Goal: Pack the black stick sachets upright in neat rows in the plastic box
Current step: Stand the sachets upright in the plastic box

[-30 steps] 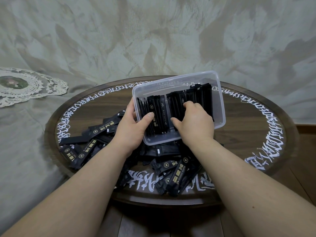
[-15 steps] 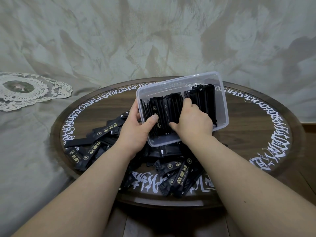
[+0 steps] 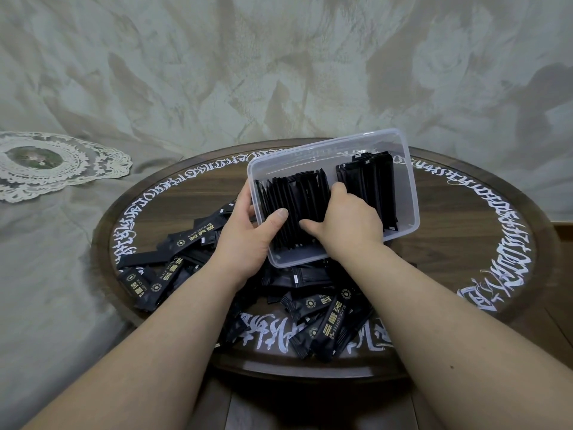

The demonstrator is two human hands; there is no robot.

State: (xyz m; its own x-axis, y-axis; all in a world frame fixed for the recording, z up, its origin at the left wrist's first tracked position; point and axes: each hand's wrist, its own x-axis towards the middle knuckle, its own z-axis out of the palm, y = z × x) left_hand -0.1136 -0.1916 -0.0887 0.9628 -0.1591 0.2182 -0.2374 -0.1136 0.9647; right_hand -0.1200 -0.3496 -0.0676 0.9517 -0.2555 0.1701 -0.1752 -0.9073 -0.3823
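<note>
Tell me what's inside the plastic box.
Two groups of black sachets stand in the box, with a gap between them. The right hand covers part of the left group.

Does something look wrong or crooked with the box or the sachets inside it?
Yes. The box sits tilted, its near edge propped on loose sachets. Inside, a gap splits the packed sachets into two groups, and the left group leans.

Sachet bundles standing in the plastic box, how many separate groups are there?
2. One group stands at the plastic box's left end between both hands; the other stands toward its right. The right hand may hide more.
</note>
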